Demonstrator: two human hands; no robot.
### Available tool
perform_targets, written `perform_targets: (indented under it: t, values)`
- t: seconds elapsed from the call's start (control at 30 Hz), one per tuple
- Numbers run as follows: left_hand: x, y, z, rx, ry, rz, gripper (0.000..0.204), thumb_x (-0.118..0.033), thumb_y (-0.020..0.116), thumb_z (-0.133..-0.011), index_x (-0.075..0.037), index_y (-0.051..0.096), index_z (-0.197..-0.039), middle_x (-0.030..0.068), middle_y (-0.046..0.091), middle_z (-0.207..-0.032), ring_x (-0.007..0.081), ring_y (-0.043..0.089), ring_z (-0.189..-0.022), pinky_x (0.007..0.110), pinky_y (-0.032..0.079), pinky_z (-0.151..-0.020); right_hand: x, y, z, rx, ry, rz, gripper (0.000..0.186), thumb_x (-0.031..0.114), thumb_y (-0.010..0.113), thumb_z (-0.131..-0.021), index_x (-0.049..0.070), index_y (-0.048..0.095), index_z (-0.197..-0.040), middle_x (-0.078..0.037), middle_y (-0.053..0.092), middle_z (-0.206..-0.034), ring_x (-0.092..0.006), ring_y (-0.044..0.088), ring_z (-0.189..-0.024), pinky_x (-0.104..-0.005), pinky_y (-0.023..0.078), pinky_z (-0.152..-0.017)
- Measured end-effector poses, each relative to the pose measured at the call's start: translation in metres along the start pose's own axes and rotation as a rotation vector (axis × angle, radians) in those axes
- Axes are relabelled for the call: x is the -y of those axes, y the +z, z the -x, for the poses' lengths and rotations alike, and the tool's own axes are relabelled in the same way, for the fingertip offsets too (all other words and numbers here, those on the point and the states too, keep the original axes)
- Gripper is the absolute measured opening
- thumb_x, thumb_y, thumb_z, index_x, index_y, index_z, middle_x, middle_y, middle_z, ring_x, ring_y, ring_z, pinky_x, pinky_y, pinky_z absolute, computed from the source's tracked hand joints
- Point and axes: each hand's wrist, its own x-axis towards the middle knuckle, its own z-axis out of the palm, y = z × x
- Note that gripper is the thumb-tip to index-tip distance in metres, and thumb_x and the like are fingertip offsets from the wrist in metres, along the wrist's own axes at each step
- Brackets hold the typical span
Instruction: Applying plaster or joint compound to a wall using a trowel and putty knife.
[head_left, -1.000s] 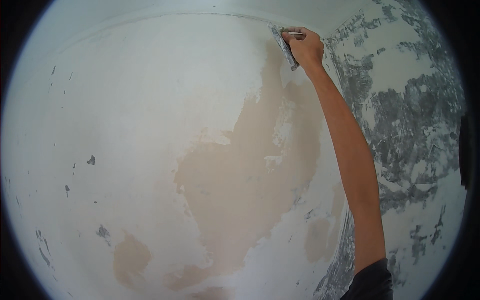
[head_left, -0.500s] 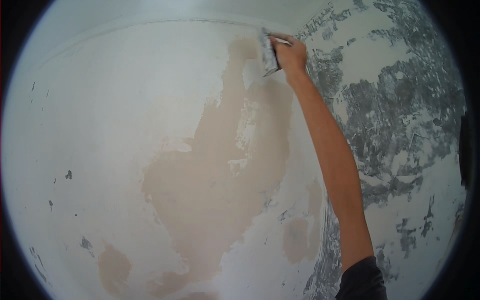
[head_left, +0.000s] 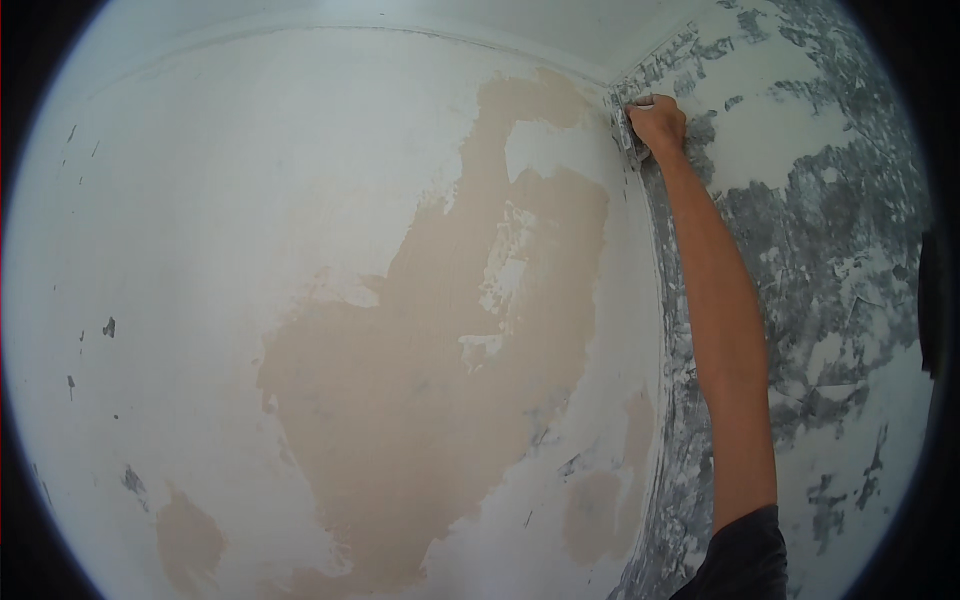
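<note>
My right hand [head_left: 660, 124] is raised to the upper right, its fingers wrapped round the handle of a flat, putty-smeared plastering trowel [head_left: 628, 142]. The trowel is at the inner corner of the room, just below the ceiling line, with its blade turned edge-on. Whether the blade touches the wall I cannot tell. To its left spreads the white wall [head_left: 250, 180], which carries a large beige patch [head_left: 420, 370] of uneven outline with a few white islands in it. My left hand does not show.
The adjoining right wall [head_left: 800, 230] is blotched grey and white with a rough surface. Above runs the pale ceiling [head_left: 480, 20]. Smaller beige spots [head_left: 190, 540] and dark chips mark the white wall low down. A dark object [head_left: 930, 300] stands at the far right rim.
My right hand has carried the trowel rightward, from the white wall beside the top of the beige patch to the corner. The view has shifted slightly.
</note>
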Motion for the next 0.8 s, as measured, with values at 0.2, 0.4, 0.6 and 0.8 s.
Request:
perform_targets:
  t: [0.2, 0.4, 0.6, 0.8]
  values:
    - [0.003, -0.009, -0.007, 0.031, 0.001, 0.009, 0.022, -0.012, 0.061, -0.094, -0.011, 0.055, -0.115, 0.0012, 0.055, -0.114, 0.0155, 0.054, -0.106, 0.034, 0.045, -0.088, 0.010, 0.016, 0.013, 0.031, -0.091, 0.162, 0.033, 0.028, 0.077, -0.077, 0.008, 0.071, -0.103, -0.017, 0.071, -0.106, -0.0327, 0.068, -0.102, -0.0393, 0.052, -0.092]
    - [0.010, -0.013, -0.011, 0.019, 0.033, 0.001, 0.022, -0.012, 0.061, -0.094, -0.011, 0.054, -0.115, 0.0015, 0.055, -0.115, 0.0158, 0.054, -0.106, 0.034, 0.045, -0.088, 0.065, 0.012, 0.037, 0.159, -0.302, -0.151, 0.035, 0.030, 0.079, -0.076, 0.004, 0.073, -0.099, -0.019, 0.071, -0.107, -0.0336, 0.068, -0.103, -0.0393, 0.054, -0.089]
    - [0.001, -0.014, -0.013, 0.039, 0.039, 0.018, 0.023, -0.013, 0.060, -0.094, -0.011, 0.054, -0.116, 0.0017, 0.055, -0.115, 0.0161, 0.054, -0.107, 0.034, 0.045, -0.088, 0.031, -0.008, 0.000, 0.035, -0.043, -0.203, 0.034, 0.033, 0.079, -0.077, 0.013, 0.074, -0.104, -0.014, 0.072, -0.106, -0.0291, 0.068, -0.102, -0.0395, 0.053, -0.091]
    - [0.008, -0.004, -0.006, 0.026, 0.053, 0.006, 0.023, -0.013, 0.060, -0.094, -0.011, 0.054, -0.116, 0.0020, 0.055, -0.115, 0.0164, 0.054, -0.107, 0.035, 0.045, -0.088, 0.019, 0.017, 0.016, -0.043, -0.083, 0.098, 0.034, 0.025, 0.075, -0.076, 0.013, 0.072, -0.108, -0.015, 0.071, -0.108, -0.0326, 0.066, -0.106, -0.0415, 0.051, -0.094]
